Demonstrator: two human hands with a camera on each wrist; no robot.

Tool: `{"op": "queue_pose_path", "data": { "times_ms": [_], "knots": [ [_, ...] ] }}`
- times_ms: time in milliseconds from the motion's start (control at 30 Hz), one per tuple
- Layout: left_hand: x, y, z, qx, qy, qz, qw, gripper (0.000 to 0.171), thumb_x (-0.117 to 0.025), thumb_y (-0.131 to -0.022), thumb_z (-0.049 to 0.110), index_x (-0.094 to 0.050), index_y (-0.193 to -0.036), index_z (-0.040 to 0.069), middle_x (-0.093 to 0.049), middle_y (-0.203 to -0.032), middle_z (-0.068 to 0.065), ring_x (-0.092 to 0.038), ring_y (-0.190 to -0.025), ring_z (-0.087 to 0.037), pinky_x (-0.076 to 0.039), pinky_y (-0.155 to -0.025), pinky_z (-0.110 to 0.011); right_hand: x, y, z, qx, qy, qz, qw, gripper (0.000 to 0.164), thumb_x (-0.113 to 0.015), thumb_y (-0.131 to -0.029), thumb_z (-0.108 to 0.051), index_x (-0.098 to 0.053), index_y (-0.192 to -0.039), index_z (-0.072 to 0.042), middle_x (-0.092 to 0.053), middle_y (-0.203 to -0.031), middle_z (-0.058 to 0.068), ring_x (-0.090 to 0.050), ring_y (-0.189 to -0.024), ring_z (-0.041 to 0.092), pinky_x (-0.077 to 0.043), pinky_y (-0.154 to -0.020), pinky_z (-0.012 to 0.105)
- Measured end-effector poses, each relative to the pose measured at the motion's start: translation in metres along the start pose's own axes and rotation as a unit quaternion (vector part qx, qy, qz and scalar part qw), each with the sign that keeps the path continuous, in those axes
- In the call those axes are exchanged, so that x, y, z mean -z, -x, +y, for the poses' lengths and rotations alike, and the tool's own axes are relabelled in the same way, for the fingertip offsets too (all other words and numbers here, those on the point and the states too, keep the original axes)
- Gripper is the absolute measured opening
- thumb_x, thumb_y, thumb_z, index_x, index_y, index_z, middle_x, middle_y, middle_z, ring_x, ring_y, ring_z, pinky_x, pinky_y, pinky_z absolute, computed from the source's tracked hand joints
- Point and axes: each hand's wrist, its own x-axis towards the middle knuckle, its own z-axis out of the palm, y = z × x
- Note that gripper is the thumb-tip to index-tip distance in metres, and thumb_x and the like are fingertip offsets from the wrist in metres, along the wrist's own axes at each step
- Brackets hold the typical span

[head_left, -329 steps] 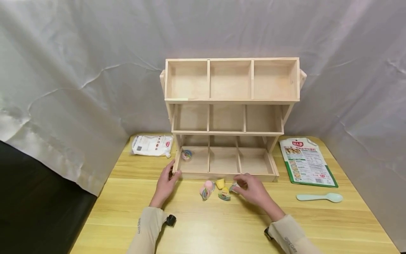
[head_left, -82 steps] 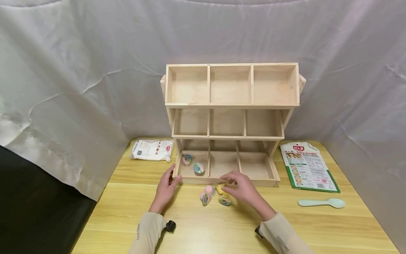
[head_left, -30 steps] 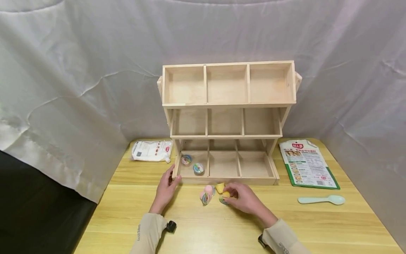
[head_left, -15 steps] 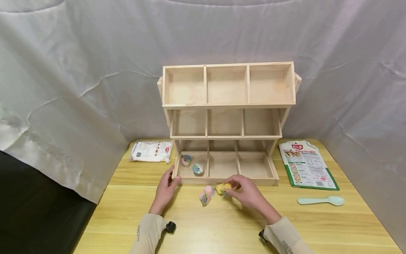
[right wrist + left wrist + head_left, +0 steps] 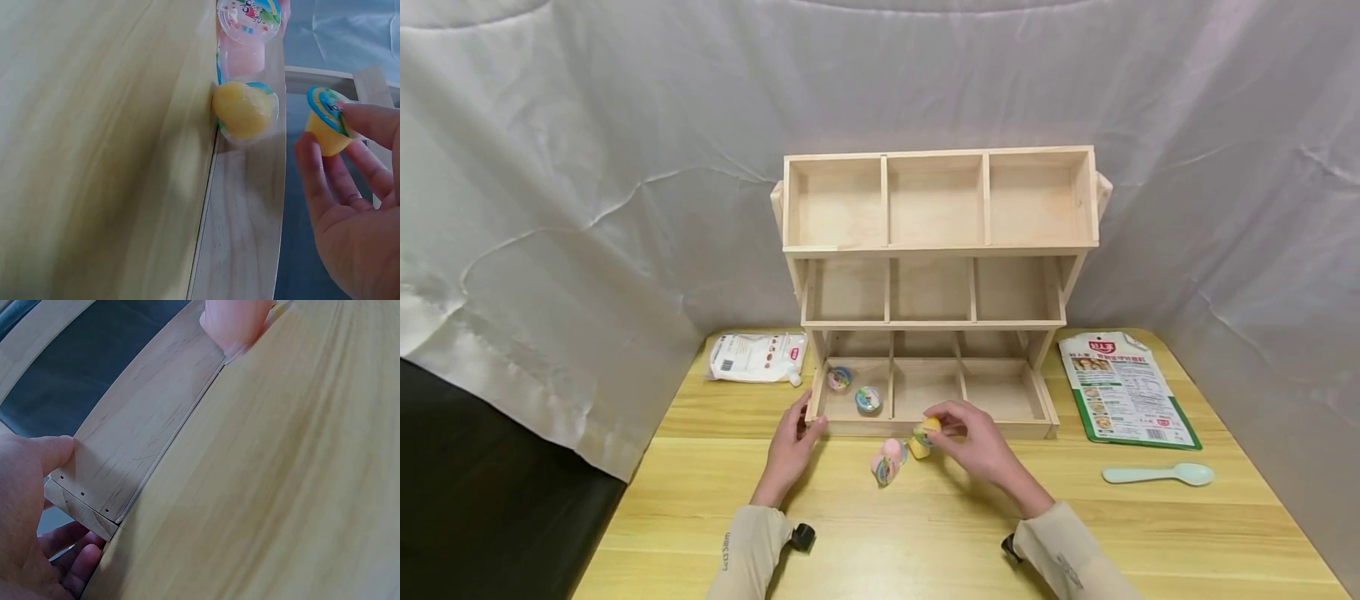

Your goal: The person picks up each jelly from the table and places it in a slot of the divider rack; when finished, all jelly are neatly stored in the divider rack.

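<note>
My right hand (image 5: pixel 976 446) pinches a yellow jelly cup (image 5: pixel 328 131) between thumb and fingers, raised close in front of the bottom tray. A second yellow jelly cup (image 5: pixel 245 112) lies on the table against the front of the wooden three-tier rack (image 5: pixel 940 252). Pink jelly cups (image 5: pixel 891 450) lie beside it to the left. Two more jelly cups, one lid-up (image 5: pixel 868 400) and one tilted (image 5: pixel 839 379), sit in the left compartment of the bottom tray. At that tray's front left corner, my left hand (image 5: pixel 790 446) grips the wood, thumb on the front board in the left wrist view.
Left of the rack lies a white spouted pouch (image 5: pixel 758 357). On the right are a green-edged seasoning packet (image 5: pixel 1129 390) and a pale green spoon (image 5: pixel 1159 474). Grey cloth (image 5: pixel 625 208) hangs behind and on both sides of the wooden table (image 5: pixel 880 550).
Since the oldest frame, a second jelly cup has come into the bottom left compartment. My right hand has since picked up a yellow jelly cup and raised it toward the tray. My left hand stays put.
</note>
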Motion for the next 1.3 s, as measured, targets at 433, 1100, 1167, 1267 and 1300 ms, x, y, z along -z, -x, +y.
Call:
{"op": "queue_pose_path", "data": {
  "times_ms": [433, 1100, 1167, 1267, 1300],
  "knots": [
    [0.000, -0.001, -0.002, -0.005, 0.001, 0.000, 1.0000, 0.067, -0.061, -0.105, 0.038, -0.035, -0.163, 0.016, -0.056, -0.137, -0.018, -0.055, -0.114, -0.025, -0.046, -0.096, -0.037, -0.006, -0.023, -0.001, 0.011, -0.035, 0.050, 0.998, 0.032, -0.066, -0.101, -0.011, -0.068, -0.134, -0.011, -0.067, -0.122, 0.013, -0.066, -0.098, 0.029, -0.056, -0.084, 0.027],
    [0.000, 0.001, -0.003, -0.006, -0.005, 0.005, 1.0000, 0.067, -0.061, -0.105, 0.038, -0.036, -0.162, 0.014, -0.057, -0.136, -0.018, -0.056, -0.115, -0.025, -0.048, -0.096, -0.038, -0.011, -0.052, 0.002, -0.046, -0.070, 0.037, 0.996, 0.051, -0.081, -0.088, -0.006, -0.064, -0.135, -0.010, -0.059, -0.129, 0.015, -0.065, -0.100, 0.024, -0.058, -0.082, 0.025],
    [0.000, 0.001, -0.002, -0.004, -0.005, 0.007, 1.0000, 0.067, -0.061, -0.105, 0.038, -0.036, -0.162, 0.015, -0.057, -0.136, -0.018, -0.056, -0.116, -0.026, -0.048, -0.096, -0.038, -0.012, -0.056, 0.004, -0.047, -0.064, 0.038, 0.996, 0.050, -0.082, -0.088, -0.007, -0.064, -0.135, -0.010, -0.061, -0.128, 0.014, -0.065, -0.097, 0.022, -0.058, -0.080, 0.025],
    [0.000, 0.001, -0.001, -0.003, -0.003, 0.006, 1.0000, 0.067, -0.062, -0.105, 0.038, -0.036, -0.162, 0.015, -0.057, -0.137, -0.018, -0.056, -0.117, -0.027, -0.048, -0.099, -0.040, -0.015, -0.060, 0.009, -0.052, -0.051, 0.043, 0.996, 0.048, -0.082, -0.089, -0.009, -0.064, -0.134, -0.009, -0.064, -0.125, 0.014, -0.064, -0.093, 0.021, -0.057, -0.077, 0.025],
    [0.000, 0.001, 0.000, -0.002, -0.002, 0.004, 1.0000, 0.067, -0.062, -0.105, 0.038, -0.036, -0.162, 0.016, -0.056, -0.138, -0.018, -0.056, -0.118, -0.027, -0.047, -0.099, -0.041, -0.017, -0.062, 0.012, -0.054, -0.046, 0.045, 0.996, 0.048, -0.082, -0.089, -0.009, -0.064, -0.134, -0.008, -0.065, -0.124, 0.014, -0.064, -0.092, 0.021, -0.056, -0.076, 0.025]
  ]
}}
